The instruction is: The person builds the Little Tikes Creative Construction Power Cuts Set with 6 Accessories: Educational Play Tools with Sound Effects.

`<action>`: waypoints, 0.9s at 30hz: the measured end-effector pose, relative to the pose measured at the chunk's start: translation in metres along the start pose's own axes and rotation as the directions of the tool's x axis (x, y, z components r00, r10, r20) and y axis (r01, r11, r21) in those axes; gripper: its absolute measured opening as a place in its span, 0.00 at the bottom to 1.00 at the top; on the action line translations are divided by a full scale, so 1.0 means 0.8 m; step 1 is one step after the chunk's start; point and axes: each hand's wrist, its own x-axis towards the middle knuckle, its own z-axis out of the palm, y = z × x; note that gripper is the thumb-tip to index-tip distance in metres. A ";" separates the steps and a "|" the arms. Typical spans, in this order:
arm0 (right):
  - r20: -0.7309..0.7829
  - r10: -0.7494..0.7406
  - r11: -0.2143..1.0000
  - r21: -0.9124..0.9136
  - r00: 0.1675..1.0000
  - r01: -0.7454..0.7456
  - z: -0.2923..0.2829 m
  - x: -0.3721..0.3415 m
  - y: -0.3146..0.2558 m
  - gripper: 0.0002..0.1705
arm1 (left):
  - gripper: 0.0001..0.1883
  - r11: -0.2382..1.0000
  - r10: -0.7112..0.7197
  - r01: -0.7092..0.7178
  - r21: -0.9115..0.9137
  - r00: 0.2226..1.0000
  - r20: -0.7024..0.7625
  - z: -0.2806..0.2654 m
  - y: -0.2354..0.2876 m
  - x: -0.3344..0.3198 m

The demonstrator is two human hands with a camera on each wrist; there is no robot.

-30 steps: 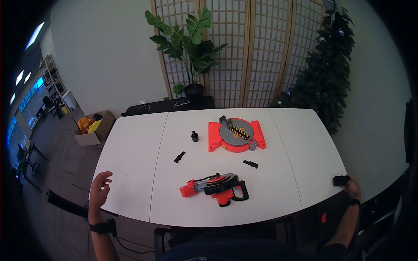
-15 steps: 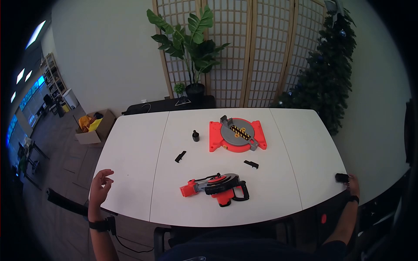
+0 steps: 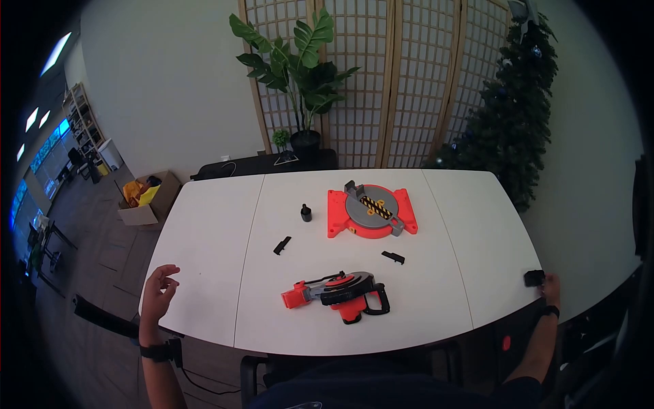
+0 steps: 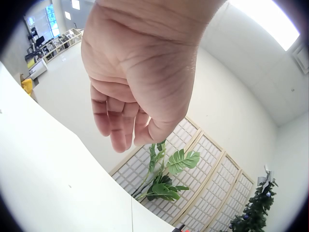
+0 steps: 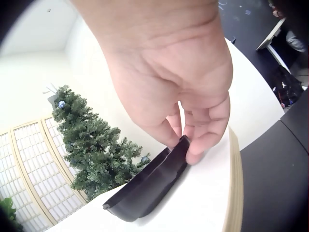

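Observation:
My right hand is at the table's right edge, pinching one end of a hollow black plastic piece between thumb and fingers. In the right wrist view this piece is long and trough-like, close over the white tabletop. My left hand hovers by the left edge with fingers loosely bent and nothing in them; its palm faces the left wrist view. Between the hands lies a red and black toy miter saw on its side. Behind it stands a red saw base with a grey turntable.
Two small black clips lie apart on the white table. A small black bottle-shaped piece stands left of the base. Beyond the table are a potted plant, a folding screen, a Christmas tree and a cardboard box.
My right hand has shifted slightly away from me with the black plastic piece, which has turned a little. The left hand has barely moved, and the saw parts lie as before.

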 end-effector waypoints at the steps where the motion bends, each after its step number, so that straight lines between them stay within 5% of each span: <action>1: 0.000 0.021 0.999 0.028 1.000 -0.021 0.000 0.000 0.001 0.13 | 0.22 1.000 0.003 -0.003 -0.002 1.000 0.000 0.000 -0.002 0.001; 16: -0.038 0.051 0.987 0.155 0.998 -0.044 0.007 -0.027 -0.021 0.15 | 0.21 1.000 -0.016 0.016 -0.013 1.000 -0.002 0.007 -0.001 0.005; 19: -0.216 -0.429 0.869 -0.364 0.877 0.336 -0.006 0.091 0.086 0.14 | 0.20 0.999 0.005 -0.005 0.035 1.000 -0.009 0.003 -0.002 0.006; 20: -0.216 -0.430 0.869 -0.364 0.877 0.336 -0.008 0.109 0.100 0.14 | 0.20 0.996 0.033 -0.032 0.086 0.999 -0.012 0.002 -0.002 0.007; 22: -0.290 -0.529 0.821 -0.413 0.798 0.394 0.006 0.065 0.023 0.13 | 0.20 0.992 0.054 -0.053 0.111 0.998 -0.009 0.004 0.007 0.010; 27: -0.069 -0.557 0.830 -0.025 0.827 0.557 0.076 -0.077 -0.216 0.12 | 0.20 0.985 0.105 -0.106 0.134 0.994 0.012 0.022 0.065 0.030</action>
